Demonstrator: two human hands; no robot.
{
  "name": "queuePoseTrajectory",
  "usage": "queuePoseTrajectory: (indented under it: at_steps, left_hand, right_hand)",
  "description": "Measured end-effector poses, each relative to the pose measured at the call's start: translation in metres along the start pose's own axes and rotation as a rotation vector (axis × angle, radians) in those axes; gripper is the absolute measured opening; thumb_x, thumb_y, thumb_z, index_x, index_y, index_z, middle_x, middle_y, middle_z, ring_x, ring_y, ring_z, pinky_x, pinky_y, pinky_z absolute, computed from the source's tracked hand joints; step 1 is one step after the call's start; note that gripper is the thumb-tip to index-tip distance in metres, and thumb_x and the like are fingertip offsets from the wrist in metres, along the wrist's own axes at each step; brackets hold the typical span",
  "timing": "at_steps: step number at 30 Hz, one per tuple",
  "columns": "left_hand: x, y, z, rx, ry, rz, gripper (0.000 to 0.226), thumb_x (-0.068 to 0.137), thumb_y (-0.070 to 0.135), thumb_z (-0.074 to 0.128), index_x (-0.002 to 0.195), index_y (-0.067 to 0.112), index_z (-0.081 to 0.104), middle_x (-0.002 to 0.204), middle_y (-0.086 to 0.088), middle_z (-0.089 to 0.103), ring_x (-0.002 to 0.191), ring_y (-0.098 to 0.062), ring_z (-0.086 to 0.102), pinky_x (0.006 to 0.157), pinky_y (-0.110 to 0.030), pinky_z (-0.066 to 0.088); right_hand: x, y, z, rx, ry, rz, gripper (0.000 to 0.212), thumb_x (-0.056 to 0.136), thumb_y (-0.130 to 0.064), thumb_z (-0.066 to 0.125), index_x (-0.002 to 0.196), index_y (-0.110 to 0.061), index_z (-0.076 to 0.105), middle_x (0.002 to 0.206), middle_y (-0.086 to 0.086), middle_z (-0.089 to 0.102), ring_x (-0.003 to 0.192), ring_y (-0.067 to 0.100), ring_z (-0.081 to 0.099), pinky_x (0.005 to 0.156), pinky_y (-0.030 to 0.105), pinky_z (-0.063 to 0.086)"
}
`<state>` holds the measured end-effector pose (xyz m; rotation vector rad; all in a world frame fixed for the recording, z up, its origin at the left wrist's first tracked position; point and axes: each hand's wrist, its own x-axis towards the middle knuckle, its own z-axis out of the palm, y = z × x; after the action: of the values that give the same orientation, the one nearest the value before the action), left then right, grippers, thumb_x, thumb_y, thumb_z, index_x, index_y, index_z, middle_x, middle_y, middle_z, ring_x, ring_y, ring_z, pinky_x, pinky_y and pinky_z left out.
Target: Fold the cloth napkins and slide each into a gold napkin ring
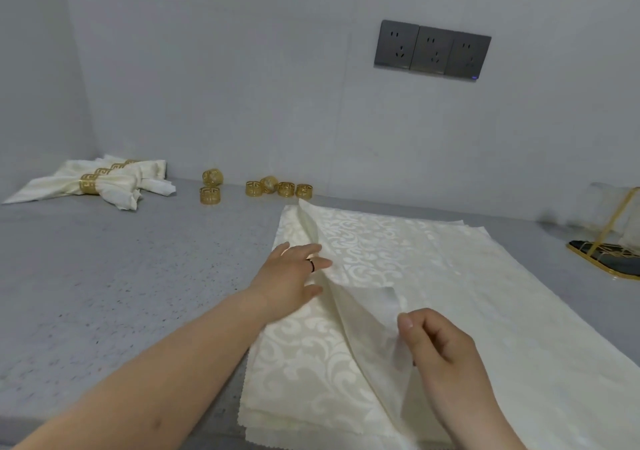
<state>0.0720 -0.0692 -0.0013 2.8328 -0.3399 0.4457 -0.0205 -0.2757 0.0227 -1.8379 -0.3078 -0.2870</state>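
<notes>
Cream top napkin (363, 259): R hand (440, 342) pinches its lifted corner, L hand (291, 273) lies flat by the fold. Stack (304, 373) under them cut off below.

Napkin stack (311, 363): near edge cut off by the frame's bottom; layer count indeterminate. Ringed napkins (104, 183), far left corner of the surface (121, 293): overlapping, count unclear. Gold-framed stand (611, 238), right edge: blurred, cropped, contents unidentifiable.
</notes>
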Motion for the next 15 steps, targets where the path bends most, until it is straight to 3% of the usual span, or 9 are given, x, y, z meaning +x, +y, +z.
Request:
queuePoseTrajectory:
  at_steps: [4,8,11,15]
  left_hand:
    - [0.015,0.005,0.008,0.049,0.073,0.064,0.032,0.097,0.021,0.038,0.124,0.022,0.054,0.143,0.01,0.039,0.139,-0.007,0.02,0.11,-0.02,-0.008]
    - [0.005,-0.008,0.003,-0.074,0.018,0.016,0.028,0.098,0.016,0.03,0.111,0.015,0.055,0.119,-0.003,0.059,0.134,-0.022,0.032,0.11,-0.02,0.013]
    - [-0.021,-0.021,-0.017,-0.112,0.04,-0.046,0.018,0.099,0.022,0.033,0.097,0.022,0.052,0.108,-0.006,0.059,0.123,-0.024,0.041,0.09,-0.022,0.032]
    - [-0.068,-0.027,-0.056,-0.196,0.035,-0.091,0.026,0.097,0.024,0.037,0.075,0.038,0.038,0.074,0.007,0.057,0.075,-0.016,0.055,0.061,-0.018,0.036]
  right_hand:
    - [0.0,0.004,-0.001,-0.011,-0.005,-0.005,0.035,0.087,-0.008,0.055,0.054,-0.012,0.049,0.047,-0.008,0.048,0.05,0.004,0.043,0.052,0.012,0.034]
    - [0.005,0.008,-0.008,-0.024,0.059,0.022,0.037,0.09,-0.009,0.052,0.054,-0.012,0.045,0.044,-0.011,0.046,0.048,0.003,0.043,0.052,0.014,0.034]
    - [0.014,0.005,-0.009,-0.055,0.073,0.039,0.038,0.091,-0.01,0.05,0.054,-0.011,0.04,0.04,-0.011,0.041,0.044,0.002,0.04,0.046,0.013,0.032]
    - [0.028,0.0,-0.001,-0.084,0.026,0.054,0.037,0.092,-0.014,0.049,0.057,-0.011,0.037,0.049,-0.006,0.034,0.043,0.004,0.034,0.043,0.013,0.03]
